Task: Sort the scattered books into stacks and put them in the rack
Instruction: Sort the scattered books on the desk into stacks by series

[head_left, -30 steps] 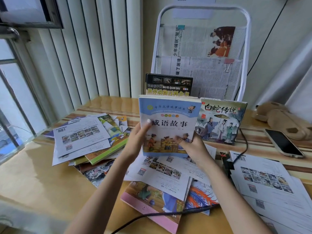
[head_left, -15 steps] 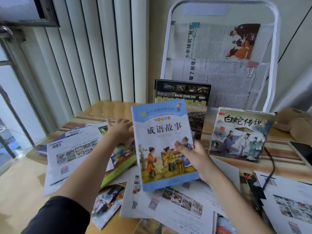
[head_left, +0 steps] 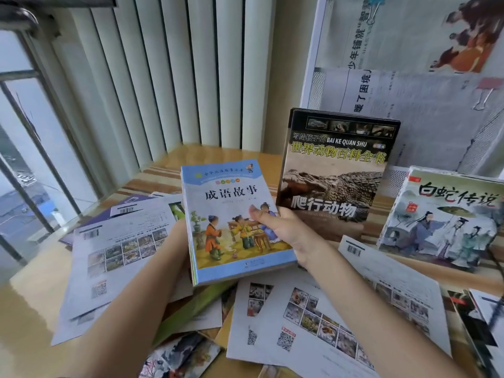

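My right hand (head_left: 283, 230) grips the blue book stack (head_left: 234, 222) above the tabletop's middle; my left hand (head_left: 181, 236), mostly hidden, apparently supports it. Two stacks stand before the rack (head_left: 311, 77); many books remain scattered.

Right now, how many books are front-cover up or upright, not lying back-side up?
3. The blue story book is gripped by the right hand; the reptile book stands behind it; the white-snake book leans at right. More may be hidden in the pile.
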